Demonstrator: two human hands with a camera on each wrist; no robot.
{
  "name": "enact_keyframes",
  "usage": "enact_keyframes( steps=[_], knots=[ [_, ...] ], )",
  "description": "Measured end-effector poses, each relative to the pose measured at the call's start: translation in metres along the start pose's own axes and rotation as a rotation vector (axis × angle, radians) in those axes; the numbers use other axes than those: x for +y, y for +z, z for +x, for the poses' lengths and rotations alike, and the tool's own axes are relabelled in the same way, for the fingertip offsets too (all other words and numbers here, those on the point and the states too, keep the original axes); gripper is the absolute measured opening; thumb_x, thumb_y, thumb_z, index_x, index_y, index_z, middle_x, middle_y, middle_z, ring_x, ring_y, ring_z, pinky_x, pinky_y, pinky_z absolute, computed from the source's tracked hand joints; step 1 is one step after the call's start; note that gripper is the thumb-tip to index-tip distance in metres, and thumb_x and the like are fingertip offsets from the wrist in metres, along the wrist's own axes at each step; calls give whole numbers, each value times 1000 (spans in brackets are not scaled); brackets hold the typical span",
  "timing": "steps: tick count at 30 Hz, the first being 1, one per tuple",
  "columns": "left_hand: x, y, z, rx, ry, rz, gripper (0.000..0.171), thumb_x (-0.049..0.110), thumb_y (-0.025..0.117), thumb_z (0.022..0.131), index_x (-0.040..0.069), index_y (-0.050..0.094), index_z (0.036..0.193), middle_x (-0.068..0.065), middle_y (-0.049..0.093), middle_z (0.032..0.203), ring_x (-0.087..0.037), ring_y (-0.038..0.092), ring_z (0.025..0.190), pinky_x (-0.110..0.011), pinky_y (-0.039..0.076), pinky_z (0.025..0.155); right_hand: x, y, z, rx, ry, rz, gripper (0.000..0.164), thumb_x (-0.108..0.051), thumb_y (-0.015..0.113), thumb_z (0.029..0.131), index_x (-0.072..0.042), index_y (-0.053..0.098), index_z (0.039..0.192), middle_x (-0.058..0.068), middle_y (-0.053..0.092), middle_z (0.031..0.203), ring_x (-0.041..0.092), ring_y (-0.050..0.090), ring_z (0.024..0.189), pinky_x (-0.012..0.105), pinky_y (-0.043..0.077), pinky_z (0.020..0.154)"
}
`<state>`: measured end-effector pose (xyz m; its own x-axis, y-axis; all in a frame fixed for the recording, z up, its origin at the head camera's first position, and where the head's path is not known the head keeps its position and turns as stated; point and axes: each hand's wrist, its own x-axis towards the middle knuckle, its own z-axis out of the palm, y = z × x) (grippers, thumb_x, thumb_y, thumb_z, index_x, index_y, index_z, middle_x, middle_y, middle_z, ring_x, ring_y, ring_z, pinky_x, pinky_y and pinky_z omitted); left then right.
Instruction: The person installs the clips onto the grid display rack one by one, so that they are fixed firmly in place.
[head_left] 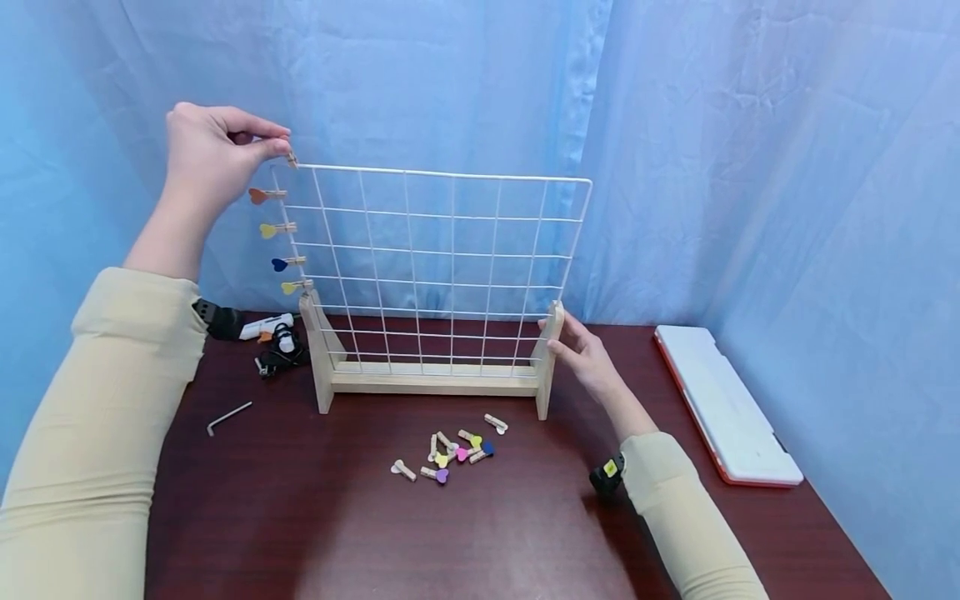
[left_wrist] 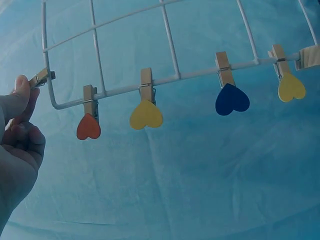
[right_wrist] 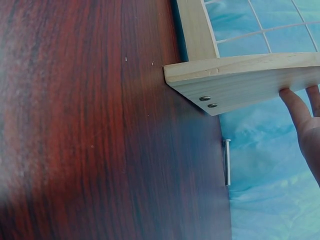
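My left hand (head_left: 206, 154) pinches a small wooden clothespin (left_wrist: 40, 78) between thumb and fingertips. Its tip is right at the wire by the upper left corner of the white wire grid (head_left: 435, 174). Down the grid's left side hang clothespins with hearts: an orange one (left_wrist: 89, 126), a yellow one (left_wrist: 146, 115), a dark blue one (left_wrist: 232, 100) and a lower yellow one (left_wrist: 291, 88). The grid stands upright in a wooden stand (head_left: 435, 383). My right hand (head_left: 588, 358) grips the stand's right upright (right_wrist: 240, 75), thumb in front and fingers behind.
Several loose heart clothespins (head_left: 442, 476) lie on the dark wooden table (head_left: 420, 542) before the stand. A hex key (head_left: 228, 418) lies left, near a white tool (head_left: 266, 326) and a black cable (head_left: 283, 357). A white and red case (head_left: 723, 408) is at right, blue curtains (head_left: 750, 167) behind.
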<state>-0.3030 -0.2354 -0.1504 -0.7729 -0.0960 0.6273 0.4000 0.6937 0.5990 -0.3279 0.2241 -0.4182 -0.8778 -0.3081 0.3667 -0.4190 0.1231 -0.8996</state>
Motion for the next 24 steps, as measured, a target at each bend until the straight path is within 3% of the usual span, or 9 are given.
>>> enact_keyframes(
  steps=[8, 12, 17, 21, 24],
  knots=[
    [-2, 4, 1, -28, 28, 49, 32, 35, 62, 79, 13, 70, 100, 15, 55, 66, -11, 35, 52, -18, 28, 40, -2, -1, 0, 9, 2, -11, 57, -16, 55, 88, -25, 30, 139, 8, 52, 126, 16, 48, 113, 22, 45, 87],
    [-2, 5, 0, -50, 19, 21, 32, 36, 62, 79, 15, 70, 101, 10, 57, 69, -12, 38, 52, -14, 38, 42, -2, -2, -1, 13, 4, -12, 57, -17, 55, 88, -21, 30, 140, 14, 50, 127, 17, 48, 113, 22, 44, 87],
    [0, 6, -7, -11, 55, 77, 40, 41, 62, 77, 23, 64, 112, 7, 57, 94, -1, 43, 66, -13, 41, 56, -1, -1, -1, 11, 3, 0, 57, -15, 55, 88, -23, 31, 139, 17, 49, 127, 17, 48, 113, 22, 44, 87],
    [6, 13, -21, 129, 197, 89, 43, 37, 67, 74, 22, 62, 114, 1, 57, 107, 3, 40, 76, -13, 34, 62, -2, 0, -2, 11, 1, -2, 56, -15, 55, 88, -28, 32, 138, 9, 52, 126, 16, 48, 112, 23, 45, 87],
    [9, 27, -41, 153, 327, 51, 41, 28, 73, 72, 14, 65, 110, -3, 62, 102, 0, 43, 76, -14, 34, 62, -1, 0, -2, 11, -3, -2, 56, -16, 55, 88, -29, 32, 138, 11, 51, 126, 17, 48, 112, 23, 45, 87]
  ],
)
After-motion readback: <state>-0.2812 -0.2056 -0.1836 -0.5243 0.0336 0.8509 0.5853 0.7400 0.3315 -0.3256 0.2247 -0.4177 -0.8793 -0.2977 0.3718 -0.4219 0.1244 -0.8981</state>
